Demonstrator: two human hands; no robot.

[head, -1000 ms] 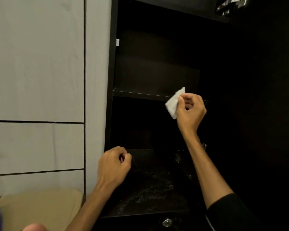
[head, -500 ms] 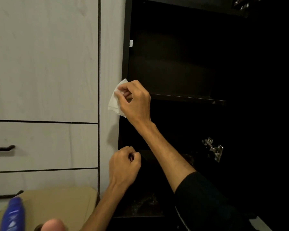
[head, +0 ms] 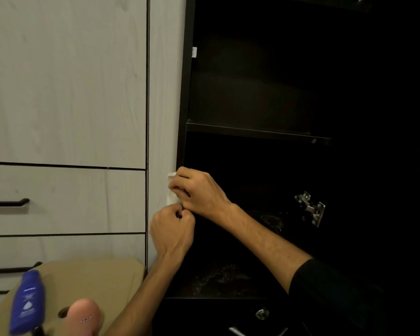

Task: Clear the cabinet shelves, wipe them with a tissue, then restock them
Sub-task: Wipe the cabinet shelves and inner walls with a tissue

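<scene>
A: What's the right hand (head: 199,190) doing?

B: Fingers curled tight round a white tissue (head: 171,190). It's soft, crumpled, mostly hidden; just a thin strip pokes out on the left of the knuckles.

A: Where's the tissue at?

B: Right at the left front edge of the dark cabinet (head: 183,93), where the black side meets the pale wood panel (head: 165,105). Just under the upper shelf (head: 252,133), which is a flat thin board.

A: And the left hand (head: 172,234)?

B: Balled up like a fist, just below the right hand, touching it at the knuckles. Can't tell if it's got a bit of tissue pinched or nothing.

A: Inside the cabinet?

B: V dark. The lower shelf (head: 223,280) is flat w/ dusty speckles. A shiny metal hinge (head: 310,208) sits on the right side.

A: Other stuff?

B: Pale grey wood-grain drawers (head: 66,200) on the left w/ thin black bar handles. Bottom left corner: a tan flat surface (head: 95,282) w/ round edges, a smooth blue lotion bottle (head: 28,304) standing on it, blurry. A round pink thing (head: 83,316) beside the bottle, can't tell what.
</scene>
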